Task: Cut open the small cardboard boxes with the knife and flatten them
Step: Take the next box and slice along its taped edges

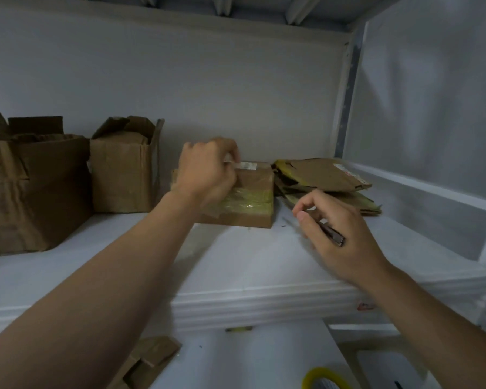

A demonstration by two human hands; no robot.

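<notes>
A small brown cardboard box (253, 197) with yellowish tape across its front and a white label on top stands on the white shelf (236, 265). My left hand (205, 169) grips the box's top left part, fingers curled over its upper edge. My right hand (340, 234) is to the right of the box and just in front of it, gripping a knife (333, 234). The knife's dark handle end shows over my knuckles; its thin blade points left toward the box's lower right corner, blurred. A pile of flattened boxes (326, 181) lies right of the box.
Two larger open cardboard boxes (124, 169) (34, 186) stand at the shelf's left. The shelf's walls close in at the back and right. Below the shelf edge lie a flattened cardboard piece (149, 363) and a roll of yellow tape (326, 380).
</notes>
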